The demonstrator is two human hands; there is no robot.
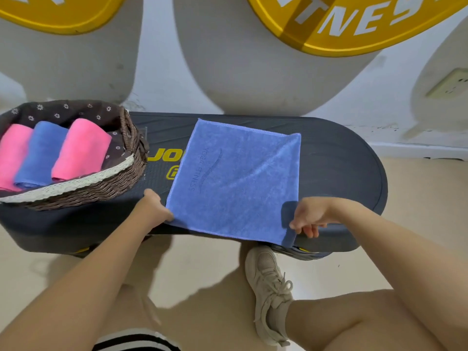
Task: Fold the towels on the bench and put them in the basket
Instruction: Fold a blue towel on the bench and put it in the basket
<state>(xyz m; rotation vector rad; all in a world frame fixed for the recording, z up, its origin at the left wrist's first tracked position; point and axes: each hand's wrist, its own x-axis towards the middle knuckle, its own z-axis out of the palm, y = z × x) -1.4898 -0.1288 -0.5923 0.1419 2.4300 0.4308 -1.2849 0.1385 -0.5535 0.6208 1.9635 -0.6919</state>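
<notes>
A blue towel lies spread flat on the dark bench, its near edge hanging slightly over the front. My left hand pinches the towel's near left corner. My right hand pinches the near right corner, which is lifted and curled. On the bench's left end stands a brown wicker basket with a dark flowered lining. Inside it lie three rolled towels side by side: a pink one, a blue one and another pink one.
The bench stands against a white wall with yellow signs above. A wall socket is at the right. My beige shoe and bare knee are on the tan floor in front of the bench.
</notes>
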